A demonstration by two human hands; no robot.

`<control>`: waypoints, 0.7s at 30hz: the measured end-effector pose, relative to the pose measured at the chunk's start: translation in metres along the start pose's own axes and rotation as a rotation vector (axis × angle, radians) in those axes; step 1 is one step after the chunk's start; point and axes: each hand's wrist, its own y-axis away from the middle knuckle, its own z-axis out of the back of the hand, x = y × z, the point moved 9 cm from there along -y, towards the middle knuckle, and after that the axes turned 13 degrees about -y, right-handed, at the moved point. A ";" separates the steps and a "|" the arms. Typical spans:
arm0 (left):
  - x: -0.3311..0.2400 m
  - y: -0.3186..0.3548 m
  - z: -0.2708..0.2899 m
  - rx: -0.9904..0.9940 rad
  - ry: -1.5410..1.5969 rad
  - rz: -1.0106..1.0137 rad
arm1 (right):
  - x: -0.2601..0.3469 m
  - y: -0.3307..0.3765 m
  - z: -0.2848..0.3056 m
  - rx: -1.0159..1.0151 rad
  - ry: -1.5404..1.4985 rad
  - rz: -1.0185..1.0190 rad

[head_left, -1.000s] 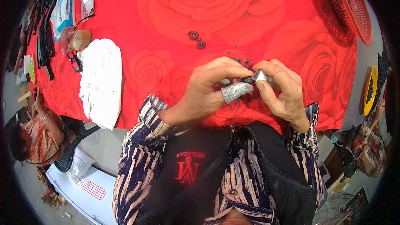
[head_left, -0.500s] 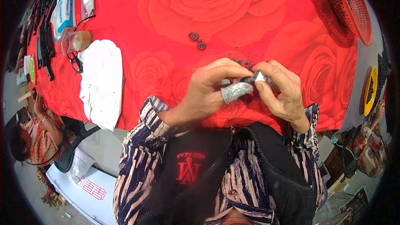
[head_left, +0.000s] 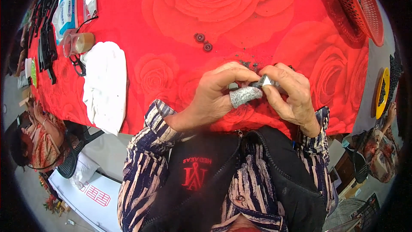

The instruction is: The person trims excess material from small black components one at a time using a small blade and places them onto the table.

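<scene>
My left hand (head_left: 214, 92) pinches a small dark piece (head_left: 254, 84) between its fingers and thumb; a grey speckled sleeve (head_left: 246, 96) covers that thumb. Closed on a small shiny metal blade (head_left: 266, 80), my right hand (head_left: 292, 92) presses its tip against the dark piece. Fingers hide most of both items, so the piece's exact kind is unclear. Black crumbs (head_left: 246, 64) lie on the red rose-patterned tablecloth (head_left: 171, 13) just beyond my hands. Farther off, two small dark round parts (head_left: 204, 43) with ringed centres rest side by side.
At left lie a white cloth (head_left: 104, 86), a clear cup (head_left: 81, 43) with brownish contents, a blue-and-white packet (head_left: 65, 15) and black strips (head_left: 46, 53). A red perforated basket (head_left: 371, 21) stands far right, near a yellow dish (head_left: 381, 94). People sit at both sides.
Both hands keep their grip and have barely moved. The metal blade has tilted slightly, and my left thumb has shifted a little to the right.
</scene>
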 end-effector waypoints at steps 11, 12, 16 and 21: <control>-0.004 -0.002 0.007 -0.024 -0.011 -0.041 | 0.005 -0.001 -0.003 -0.004 -0.050 0.036; -0.006 -0.002 0.008 -0.029 -0.016 -0.049 | 0.007 -0.002 -0.003 -0.002 -0.048 0.047; 0.018 0.006 -0.016 0.135 0.571 0.382 | 0.035 0.003 -0.005 -0.040 0.108 0.343; 0.031 0.011 -0.021 0.188 0.584 0.392 | 0.037 0.010 -0.012 -0.051 0.190 0.434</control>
